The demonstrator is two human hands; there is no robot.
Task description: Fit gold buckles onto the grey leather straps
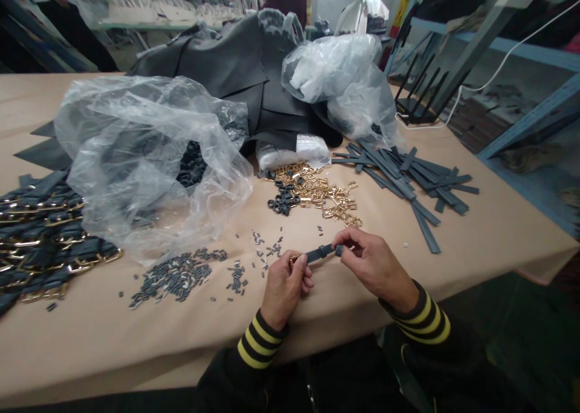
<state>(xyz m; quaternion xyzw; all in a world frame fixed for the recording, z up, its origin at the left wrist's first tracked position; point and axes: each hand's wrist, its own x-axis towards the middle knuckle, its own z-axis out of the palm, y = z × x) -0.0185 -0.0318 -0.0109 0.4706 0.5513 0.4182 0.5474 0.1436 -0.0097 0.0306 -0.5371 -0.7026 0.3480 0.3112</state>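
Note:
A short dark grey strap (319,253) is stretched between my hands above the table's near edge. My left hand (285,283) pinches its left end, where a bit of gold buckle shows by the fingers. At the right end my right hand (374,262) grips a small dark loop (339,250) between thumb and fingers. Another loop seems to sit around the strap's middle. Beyond the hands lies a heap of gold buckles (324,189) with several dark strap loops (284,198) beside it. Small dark and silvery pieces (174,277) are piled to the left.
Finished-looking buckled straps (40,238) are stacked at far left, beside a large clear plastic bag (154,159). Loose dark strips (408,171) lie at right. Grey material (217,63), another plastic bag (339,75) and a black router (417,108) stand at the back.

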